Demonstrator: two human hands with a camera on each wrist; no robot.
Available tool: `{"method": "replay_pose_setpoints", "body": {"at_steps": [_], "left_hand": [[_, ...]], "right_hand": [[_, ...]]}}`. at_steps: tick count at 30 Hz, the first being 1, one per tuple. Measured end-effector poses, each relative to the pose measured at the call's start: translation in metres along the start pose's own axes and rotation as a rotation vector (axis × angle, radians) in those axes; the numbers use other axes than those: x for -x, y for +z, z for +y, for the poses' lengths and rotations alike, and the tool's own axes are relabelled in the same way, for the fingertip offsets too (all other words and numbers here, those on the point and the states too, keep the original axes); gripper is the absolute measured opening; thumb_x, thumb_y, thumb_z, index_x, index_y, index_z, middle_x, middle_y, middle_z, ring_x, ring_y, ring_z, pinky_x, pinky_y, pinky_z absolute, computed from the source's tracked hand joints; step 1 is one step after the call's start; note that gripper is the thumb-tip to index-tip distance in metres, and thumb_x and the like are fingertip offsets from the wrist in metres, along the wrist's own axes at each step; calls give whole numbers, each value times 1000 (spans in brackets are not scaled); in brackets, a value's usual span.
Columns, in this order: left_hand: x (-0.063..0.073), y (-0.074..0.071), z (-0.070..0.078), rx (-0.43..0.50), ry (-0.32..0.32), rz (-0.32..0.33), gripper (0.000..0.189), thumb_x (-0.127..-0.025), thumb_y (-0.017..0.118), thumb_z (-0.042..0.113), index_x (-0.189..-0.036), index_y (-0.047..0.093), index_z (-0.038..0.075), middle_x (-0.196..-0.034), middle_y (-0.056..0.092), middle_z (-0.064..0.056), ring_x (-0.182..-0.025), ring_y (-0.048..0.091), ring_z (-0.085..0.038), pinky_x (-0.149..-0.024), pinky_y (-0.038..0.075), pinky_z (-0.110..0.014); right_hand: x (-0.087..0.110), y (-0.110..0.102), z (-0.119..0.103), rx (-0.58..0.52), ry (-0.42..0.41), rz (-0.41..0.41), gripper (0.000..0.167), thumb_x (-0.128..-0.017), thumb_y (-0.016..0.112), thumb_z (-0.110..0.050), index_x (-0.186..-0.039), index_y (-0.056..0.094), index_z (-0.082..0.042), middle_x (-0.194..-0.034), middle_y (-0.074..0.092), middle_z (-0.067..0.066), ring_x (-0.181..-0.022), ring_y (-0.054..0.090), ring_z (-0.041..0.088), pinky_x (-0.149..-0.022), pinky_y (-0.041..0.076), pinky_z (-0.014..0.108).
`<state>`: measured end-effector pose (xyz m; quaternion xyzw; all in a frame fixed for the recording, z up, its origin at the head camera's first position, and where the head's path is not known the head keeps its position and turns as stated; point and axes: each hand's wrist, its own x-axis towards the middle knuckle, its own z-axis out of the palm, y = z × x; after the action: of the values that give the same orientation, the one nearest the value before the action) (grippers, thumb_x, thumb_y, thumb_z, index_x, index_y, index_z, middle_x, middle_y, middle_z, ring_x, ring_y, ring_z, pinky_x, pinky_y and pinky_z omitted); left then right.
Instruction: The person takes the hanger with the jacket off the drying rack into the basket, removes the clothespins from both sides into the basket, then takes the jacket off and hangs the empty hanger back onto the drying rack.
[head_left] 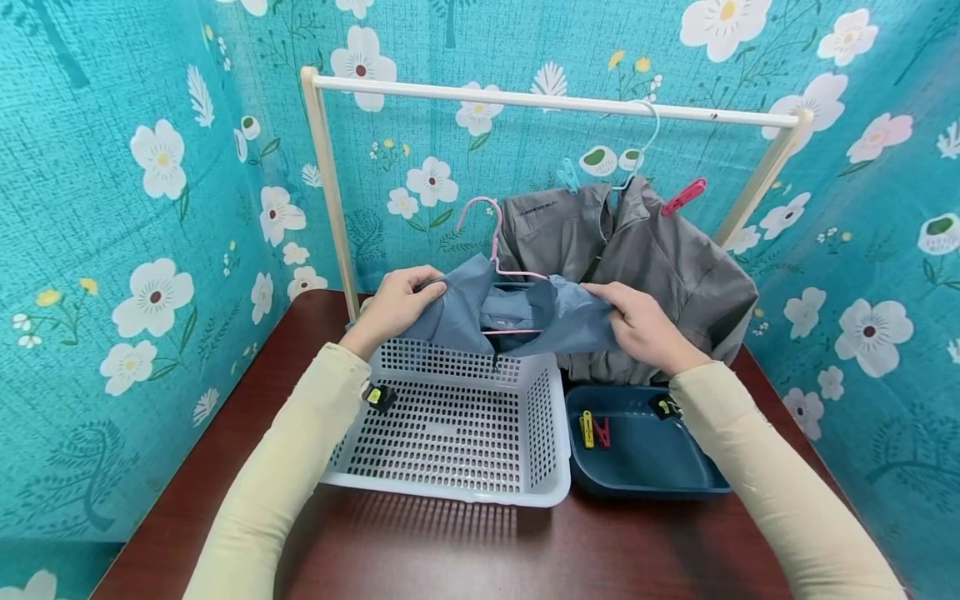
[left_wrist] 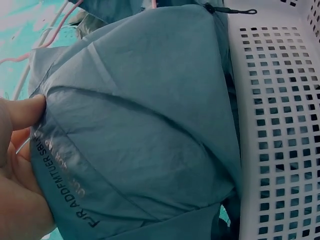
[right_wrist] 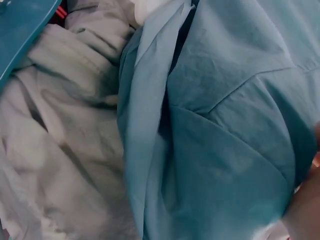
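A blue-grey jacket (head_left: 450, 318) is spread between both hands above the back of the white basket, its open collar facing me. A pink hanger (head_left: 496, 246) sits inside it, the hook standing up out of the neck. My left hand (head_left: 401, 304) pinches the left shoulder between thumb and fingers; printed lettering shows beside the thumb in the left wrist view. On the other side my right hand (head_left: 641, 325) grips the right shoulder cloth. In the right wrist view, folds of the blue jacket (right_wrist: 225, 150) hide most of that hand.
A grey jacket (head_left: 675, 275) hangs from the rack's white rail (head_left: 487, 96), with a red clothespin (head_left: 684, 197) and a light blue clothespin (head_left: 568, 175) on it. Below stand the perforated basket (head_left: 450, 493) and a navy tray (head_left: 645, 490) holding yellow (head_left: 587, 430) and red clothespins.
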<state>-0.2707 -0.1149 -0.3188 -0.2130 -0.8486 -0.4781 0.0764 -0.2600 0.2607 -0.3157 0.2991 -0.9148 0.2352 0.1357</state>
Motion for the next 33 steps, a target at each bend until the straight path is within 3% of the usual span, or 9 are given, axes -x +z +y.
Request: {"method": "replay_pose_setpoints", "body": {"at_steps": [3, 7, 12, 15, 21, 24, 27, 30, 33], "left_hand": [[0, 1, 1, -1, -10, 10, 18, -98, 55, 25, -106, 69, 17, -103, 65, 0, -87, 57, -17, -73, 44, -37], [0, 0, -2, 2, -10, 16, 18, -98, 55, 25, -105, 69, 16, -101, 66, -1, -84, 57, -17, -71, 44, -36], [2, -4, -6, -2, -11, 22, 19, -98, 55, 26, -107, 69, 16, -104, 66, -2, -89, 59, -17, -75, 45, -38], [2, -7, -8, -16, -15, 23, 21, -98, 54, 26, -108, 68, 15, -105, 65, -2, -93, 58, -16, -78, 45, -37], [1, -5, -1, -65, -18, 0, 21, -102, 42, 19, -104, 62, 13, -81, 54, -8, -65, 44, -23, -63, 36, -36], [-2, -2, 8, -62, -12, -13, 29, -100, 35, 15, -114, 60, 14, -80, 50, -9, -64, 40, -24, -64, 35, -37], [-6, 2, 16, -65, 12, -15, 31, -101, 35, 20, -123, 57, 15, -82, 50, -7, -66, 42, -22, -65, 35, -36], [-9, 5, 20, -84, 62, -11, 27, -103, 39, 29, -102, 57, 9, -72, 43, -8, -60, 37, -23, -59, 34, -35], [-11, 7, 20, -99, 112, 9, 33, -103, 40, 31, -80, 44, 8, -65, 34, -9, -54, 31, -23, -55, 30, -32]], "right_hand": [[-2, 3, -4, -10, 10, 13, 37, -98, 43, -10, -134, 53, -10, -124, 56, 11, -106, 54, 27, -88, 40, 47], [-5, 9, -3, 17, -56, 122, 27, -97, 56, -22, -119, 63, -7, -113, 63, 11, -101, 60, 28, -86, 45, 46], [-5, 11, 5, 57, -122, 260, 9, -91, 65, -11, -95, 70, -6, -91, 67, 8, -82, 63, 22, -73, 48, 39], [-2, 10, 8, 48, -112, 266, 4, -90, 66, -8, -91, 69, -7, -87, 65, 5, -79, 61, 19, -71, 47, 37], [-1, 10, 6, 14, -120, 251, 6, -91, 64, -9, -89, 68, -6, -84, 63, 4, -74, 59, 19, -67, 44, 32], [-2, 10, 3, 0, -119, 270, 9, -91, 64, -11, -89, 69, -5, -83, 64, 4, -74, 59, 19, -67, 43, 30], [-3, 10, 0, -11, -109, 282, 9, -91, 65, -12, -88, 70, -5, -83, 65, 4, -74, 60, 17, -67, 43, 28], [-3, 9, -3, -22, -107, 271, 7, -90, 67, -11, -89, 71, -7, -83, 65, 2, -74, 60, 15, -66, 44, 27], [-1, 7, -2, -46, -94, 256, 7, -90, 67, -12, -90, 72, -9, -83, 65, 0, -74, 58, 10, -65, 43, 25]]}}
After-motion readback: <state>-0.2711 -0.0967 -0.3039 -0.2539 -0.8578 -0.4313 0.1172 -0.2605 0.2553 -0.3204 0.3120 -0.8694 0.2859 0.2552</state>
